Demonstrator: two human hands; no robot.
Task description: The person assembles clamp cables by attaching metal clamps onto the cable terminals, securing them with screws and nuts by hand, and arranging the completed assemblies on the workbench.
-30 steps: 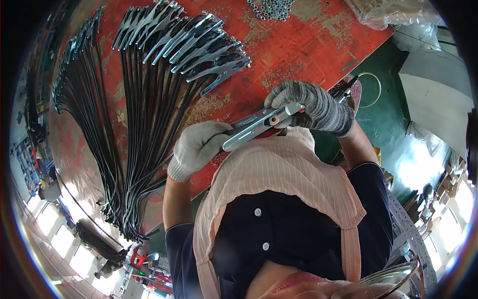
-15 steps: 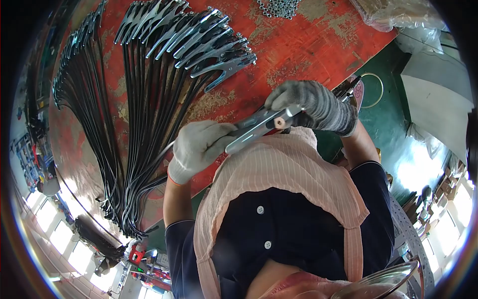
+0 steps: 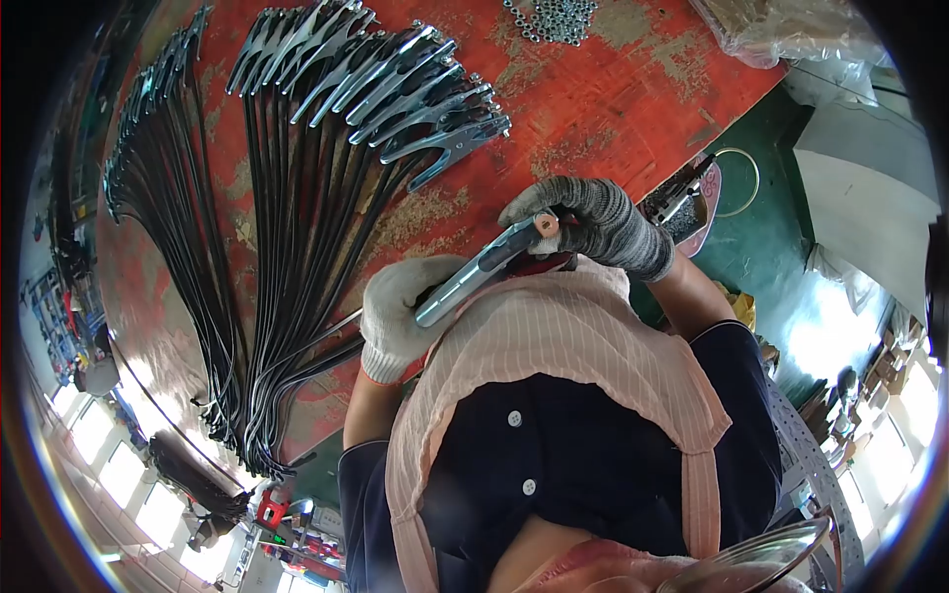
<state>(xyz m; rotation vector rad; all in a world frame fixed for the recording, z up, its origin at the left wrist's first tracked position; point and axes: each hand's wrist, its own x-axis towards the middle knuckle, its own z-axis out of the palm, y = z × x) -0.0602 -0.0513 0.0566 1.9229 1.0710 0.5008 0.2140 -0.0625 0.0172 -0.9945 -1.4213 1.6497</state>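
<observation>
A metal welding ground clamp (image 3: 479,274) with a copper-coloured contact at its upper end lies across my hands, in front of the apron. My left hand (image 3: 400,306), in a white glove, is closed around the lower handle end. My right hand (image 3: 603,222), in a grey striped glove, is closed at the jaw end beside the copper contact. Its fingertips are partly hidden behind the clamp. Black cables (image 3: 331,348) run from near my left wrist towards the bundle. Many similar clamps (image 3: 395,89) with black cables lie fanned out on the red table (image 3: 583,109).
A second row of clamps on cables (image 3: 148,119) lies at the far left. A pile of small nuts (image 3: 552,20) sits at the back. At the right table edge stands a container of small metal parts (image 3: 682,219). Clear plastic wrapping (image 3: 791,30) covers something at the back right.
Both hands and the clamp have moved down and slightly left. The clamp has turned, now showing its narrow edge. My right hand has shifted towards the left.
</observation>
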